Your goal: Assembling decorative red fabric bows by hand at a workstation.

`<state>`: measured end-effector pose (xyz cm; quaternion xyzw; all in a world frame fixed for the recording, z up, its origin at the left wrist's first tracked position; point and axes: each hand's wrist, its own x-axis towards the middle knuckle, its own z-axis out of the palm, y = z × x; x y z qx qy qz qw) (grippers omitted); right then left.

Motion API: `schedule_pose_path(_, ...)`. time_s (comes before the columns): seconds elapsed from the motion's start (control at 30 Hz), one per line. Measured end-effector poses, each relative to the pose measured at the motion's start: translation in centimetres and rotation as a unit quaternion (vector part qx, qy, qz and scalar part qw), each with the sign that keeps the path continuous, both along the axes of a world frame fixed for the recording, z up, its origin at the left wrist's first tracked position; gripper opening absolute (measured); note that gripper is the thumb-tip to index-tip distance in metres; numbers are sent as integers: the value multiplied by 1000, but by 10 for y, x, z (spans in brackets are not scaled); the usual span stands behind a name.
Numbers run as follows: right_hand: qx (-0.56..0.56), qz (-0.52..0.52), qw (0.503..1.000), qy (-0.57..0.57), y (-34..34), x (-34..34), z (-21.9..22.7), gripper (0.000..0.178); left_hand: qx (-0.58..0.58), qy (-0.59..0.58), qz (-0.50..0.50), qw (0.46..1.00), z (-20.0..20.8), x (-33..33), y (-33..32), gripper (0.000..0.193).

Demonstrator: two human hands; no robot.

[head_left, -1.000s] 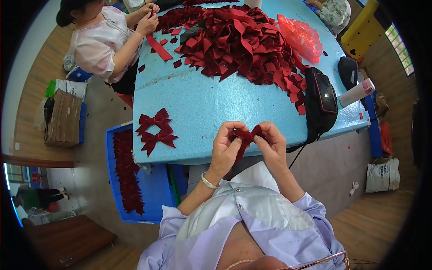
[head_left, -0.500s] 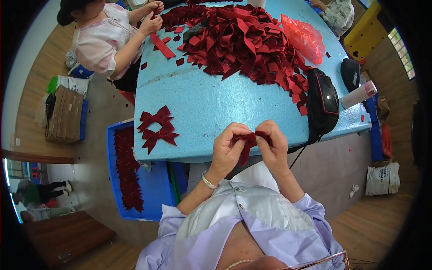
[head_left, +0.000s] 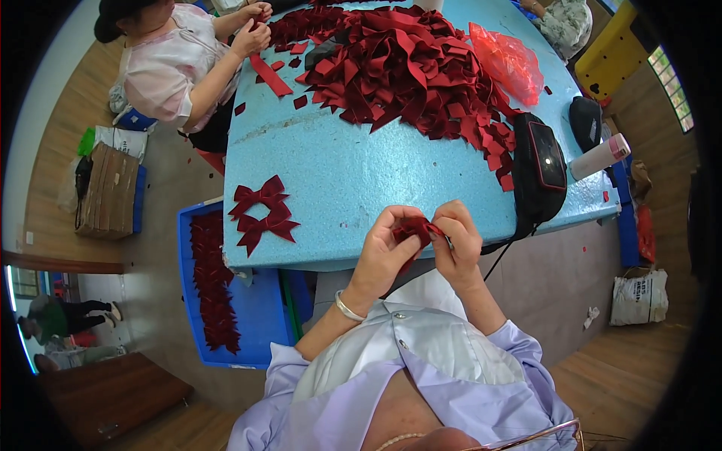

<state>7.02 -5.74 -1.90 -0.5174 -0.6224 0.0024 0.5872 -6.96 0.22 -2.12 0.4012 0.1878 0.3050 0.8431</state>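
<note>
left hand [head_left: 382,252]: raised before the chest, fingers curled, pinching.
right hand [head_left: 459,242]: close beside it, fingertips pinched.
forearms: bare, angled inward.

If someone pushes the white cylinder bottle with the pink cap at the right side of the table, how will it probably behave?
The white bottle lies on its side on the blue table, so a push would probably make it roll. It rests close to the table's right edge, so it could roll off. Its smooth, round body may be a little slippery to grip.
</note>
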Motion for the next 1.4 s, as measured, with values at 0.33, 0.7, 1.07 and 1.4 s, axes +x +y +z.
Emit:
schedule_pose_path(0.33, -148, 87, 893, 416, -7, -13, -2, 8, 45, -45, -4, 998, -16, 2, 2, 28)
schedule_pose_path(0.7, -189, 124, 816, 532, -11, -5, -1, 5, 12, -45, -11, 999, -15, -1, 5, 21)
schedule_pose_path(1.07, -173, 35, 967, 186, -19, 1, -4, 23, 38, -47, 13, 998, -19, 3, -1, 22)
schedule_pose_path(1.4, -56, -38, 997, 28, -10, -3, 2, 36, -37, -38, 22, 998, -10, 5, -5, 22)
